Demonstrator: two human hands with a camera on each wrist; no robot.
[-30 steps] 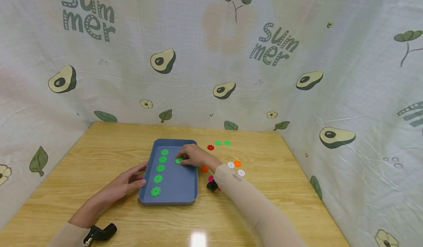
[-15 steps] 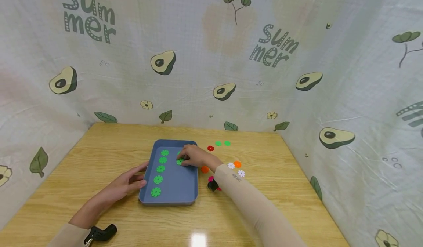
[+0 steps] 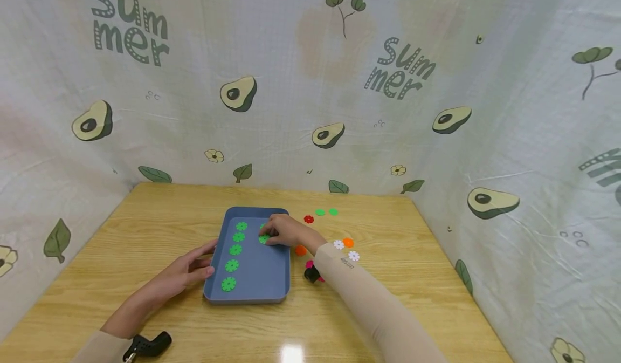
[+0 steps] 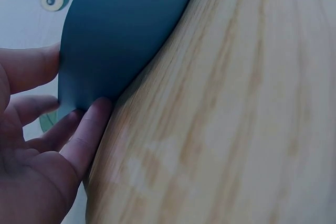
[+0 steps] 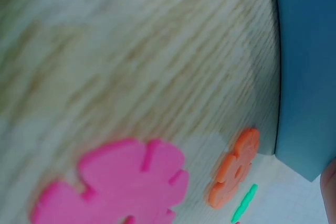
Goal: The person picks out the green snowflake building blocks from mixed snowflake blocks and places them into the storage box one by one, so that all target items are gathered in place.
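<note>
The blue tray (image 3: 257,276) lies on the table, with a column of green snowflake discs (image 3: 232,265) along its left side. My left hand (image 3: 186,268) rests against the tray's left wall, fingers fairly straight; in the left wrist view the fingertips touch the tray's outer wall (image 4: 121,24). My right hand (image 3: 283,229) reaches over the right wall and pinches a green snowflake disc (image 3: 264,239) at the tray floor. Another green disc (image 3: 262,226) lies just behind it, partly hidden by the fingers. The right wrist view shows only a sliver of the right hand (image 5: 329,187).
Right of the tray lie loose discs: red (image 3: 309,219), green (image 3: 333,212), orange (image 3: 349,242), white (image 3: 353,256) and pink (image 5: 126,182), the pink ones partly under the right wrist. A printed curtain (image 3: 271,82) hangs behind the table (image 3: 160,212).
The right fingers have shifted slightly toward me with the green disc, baring part of the disc behind it. My left hand and the tray have stayed in place.
</note>
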